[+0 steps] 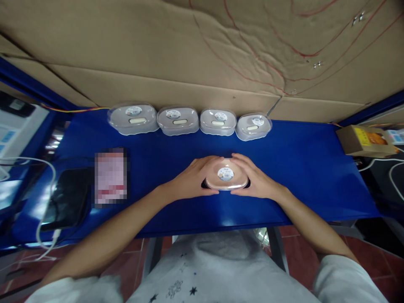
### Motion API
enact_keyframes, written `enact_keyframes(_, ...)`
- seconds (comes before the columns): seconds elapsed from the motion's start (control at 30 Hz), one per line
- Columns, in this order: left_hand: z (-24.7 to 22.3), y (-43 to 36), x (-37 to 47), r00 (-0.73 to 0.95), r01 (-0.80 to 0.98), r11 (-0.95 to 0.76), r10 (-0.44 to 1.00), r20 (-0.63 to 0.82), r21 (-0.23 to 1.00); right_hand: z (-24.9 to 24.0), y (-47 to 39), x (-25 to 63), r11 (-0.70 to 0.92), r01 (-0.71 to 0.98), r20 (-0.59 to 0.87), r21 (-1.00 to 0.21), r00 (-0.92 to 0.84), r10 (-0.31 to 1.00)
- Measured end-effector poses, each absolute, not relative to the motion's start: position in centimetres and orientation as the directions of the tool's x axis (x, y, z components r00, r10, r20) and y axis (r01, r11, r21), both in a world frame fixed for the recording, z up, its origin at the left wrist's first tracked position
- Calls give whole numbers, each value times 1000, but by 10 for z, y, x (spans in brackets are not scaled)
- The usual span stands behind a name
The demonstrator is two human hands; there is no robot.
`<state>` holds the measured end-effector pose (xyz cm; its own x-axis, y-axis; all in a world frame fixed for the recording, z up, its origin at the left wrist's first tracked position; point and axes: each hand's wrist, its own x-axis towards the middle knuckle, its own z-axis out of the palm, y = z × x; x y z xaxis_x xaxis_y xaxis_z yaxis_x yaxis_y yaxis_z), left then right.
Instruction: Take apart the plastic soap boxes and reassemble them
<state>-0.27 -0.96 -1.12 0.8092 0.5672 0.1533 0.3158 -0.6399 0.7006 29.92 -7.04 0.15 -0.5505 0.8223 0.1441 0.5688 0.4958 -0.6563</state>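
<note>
Counting four whitish lidded containers and one pinkish lidded container, making five. Five round labels are showing, one per container; four white tabs are showing too. Two hands are appearing, plus one blue surface.

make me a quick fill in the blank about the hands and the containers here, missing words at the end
1. The left hand and right hand hold a pink container; the one nearer the pixelated patch is the ____ hand.
2. At the back of the table, ____ pale containers stand in a row.
3. The table top is coloured ____.

Missing words: left; four; blue.
</note>
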Motion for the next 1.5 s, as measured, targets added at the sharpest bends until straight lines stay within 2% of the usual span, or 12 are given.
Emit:
enact_keyframes(0.47,-16,-12,-3,795,286,-684,561,232,671,-1,-71,298,540,555,229,-632,-532,815)
enact_keyframes(0.57,-18,-12,-3,790,317,-667,579,201,675,-2,-71,298,535,557,226,-635,-528,818)
enact_keyframes(0.87,-25,-9,-6,775,330,-628,607,178,705,-1,-72,297,585,575,272,-572,-540,797)
enact_keyframes(1.2,-26,-7,-6,776,311,-667,589,225,677,-1,-74,296,617,620,289,-485,-552,782)
enact_keyframes(1.5,-17,-8,-6,784,361,-654,599,164,664,-9,-69,297,560,587,240,-584,-535,810)
